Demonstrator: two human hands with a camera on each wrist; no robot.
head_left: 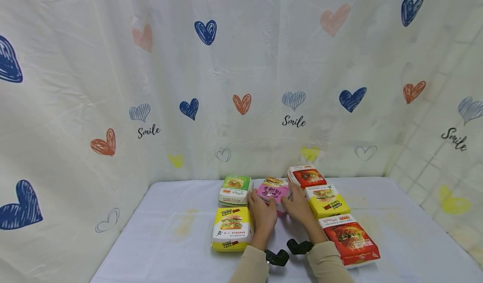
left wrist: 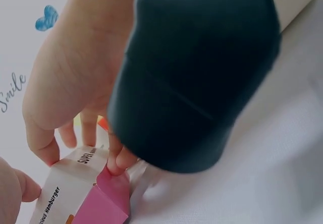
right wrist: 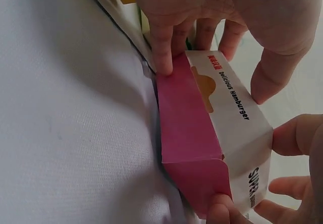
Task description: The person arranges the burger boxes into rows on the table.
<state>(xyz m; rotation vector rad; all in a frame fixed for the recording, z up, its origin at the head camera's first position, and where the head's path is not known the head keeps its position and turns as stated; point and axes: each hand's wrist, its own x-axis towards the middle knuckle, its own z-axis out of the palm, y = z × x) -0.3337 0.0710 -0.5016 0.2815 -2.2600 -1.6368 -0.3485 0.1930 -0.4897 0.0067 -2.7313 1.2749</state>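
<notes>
White table (head_left: 158, 232): across lower frame; arranging boxes seems in hand, the next move probably calling for squaring up, then release.
Burger boxes: six; two red boxes (head_left: 351, 237), two yellow boxes (head_left: 232, 228), one green box (head_left: 235, 189), one pink box (head_left: 272, 191), lower centre.
Hands: two; left hand (head_left: 263, 214) and right hand (head_left: 299, 205) grip the pink box.

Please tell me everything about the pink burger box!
The pink box looks like folded cardboard, closed, with a burger picture and dark lettering on top. One white-and-pink side says "Delicious Hamburger". It's far back on the table, right of the green box. The left hand and right hand grip its opposite sides.
</notes>
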